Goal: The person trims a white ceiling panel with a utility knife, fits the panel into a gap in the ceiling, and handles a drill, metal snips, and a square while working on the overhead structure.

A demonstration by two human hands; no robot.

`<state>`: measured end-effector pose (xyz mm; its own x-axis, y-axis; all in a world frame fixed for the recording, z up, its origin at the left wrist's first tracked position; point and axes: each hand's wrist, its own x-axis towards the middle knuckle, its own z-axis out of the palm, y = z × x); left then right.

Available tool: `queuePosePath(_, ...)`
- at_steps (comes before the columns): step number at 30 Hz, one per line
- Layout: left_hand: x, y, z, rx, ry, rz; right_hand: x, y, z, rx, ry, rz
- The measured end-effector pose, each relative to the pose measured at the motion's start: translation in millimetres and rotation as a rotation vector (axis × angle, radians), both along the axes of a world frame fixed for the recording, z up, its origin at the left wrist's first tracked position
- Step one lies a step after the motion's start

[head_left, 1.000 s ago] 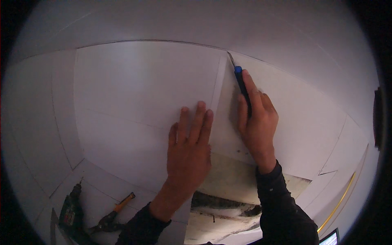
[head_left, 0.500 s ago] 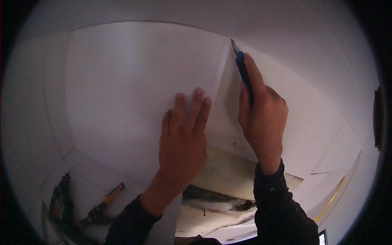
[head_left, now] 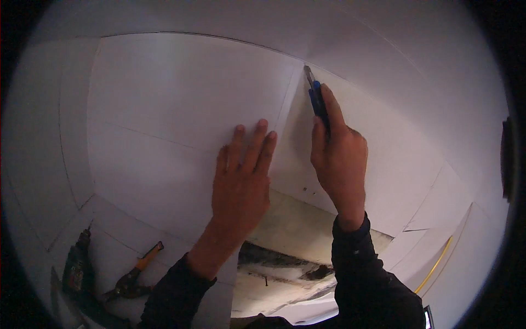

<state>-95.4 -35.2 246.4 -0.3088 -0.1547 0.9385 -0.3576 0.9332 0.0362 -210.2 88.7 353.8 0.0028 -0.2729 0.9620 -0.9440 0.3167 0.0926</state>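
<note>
My right hand (head_left: 342, 156) is closed round a blue utility knife (head_left: 318, 101), index finger stretched along its handle. The knife's blade meets the upper end of a narrow strip beside the edge of a large white sheet (head_left: 164, 88). Flat on that sheet lies my left hand (head_left: 241, 172), fingers stretched out and pointing away from me, with nothing in it. Right of the sheet, partly under my right hand and its knife, is a paler cream panel (head_left: 394, 148) with small dark marks near its lower edge.
At lower left lie a dark green power drill (head_left: 79, 279) and pliers (head_left: 131, 277) with an orange-and-black handle. A stained board (head_left: 279, 288) with a nail sticking up sits below my hands. A yellow strip (head_left: 433, 266) runs along the right.
My right hand and the knife have shifted slightly down and to the left, the blade still near the sheet's upper corner. The left hand stays flat on the sheet. The whole view has tilted a little.
</note>
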Motion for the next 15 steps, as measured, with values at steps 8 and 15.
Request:
queuePosePath(8, -8.5, 6.0, 1.8, -0.019, -0.034, 0.043, -38.9, -0.9, -26.2, -0.125, 0.047, 0.131)
queuePosePath(15, -5.1, 6.3, 2.7, 0.01, -0.063, 0.041, -41.2, -13.2, -17.0, -0.112, 0.049, 0.175)
